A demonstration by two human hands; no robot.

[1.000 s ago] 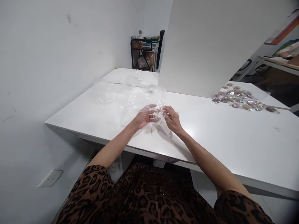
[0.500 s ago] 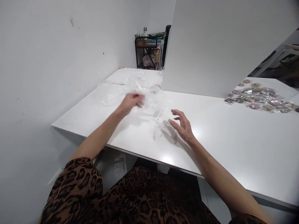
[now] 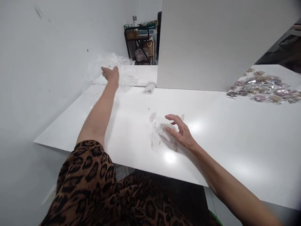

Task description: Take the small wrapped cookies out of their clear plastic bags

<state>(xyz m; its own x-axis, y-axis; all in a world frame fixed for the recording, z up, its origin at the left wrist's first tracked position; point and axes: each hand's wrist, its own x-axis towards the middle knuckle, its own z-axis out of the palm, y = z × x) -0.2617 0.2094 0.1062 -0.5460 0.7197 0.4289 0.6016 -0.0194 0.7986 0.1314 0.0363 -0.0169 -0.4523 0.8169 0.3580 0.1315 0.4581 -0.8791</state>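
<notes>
Crumpled clear plastic film (image 3: pixel 127 72) lies around and beyond the outstretched left hand (image 3: pixel 110 74), its grip unclear; the right hand (image 3: pixel 177 128), half-open, empty, hangs well apart.

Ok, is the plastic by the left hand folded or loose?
Loose: the clear plastic spreads in uneven wrinkles around the left hand.

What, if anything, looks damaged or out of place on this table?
Patchy greyish marks near the right hand mar the table. They look odd against its glossy white top; whether they are stains or wear, I cannot tell.
</notes>
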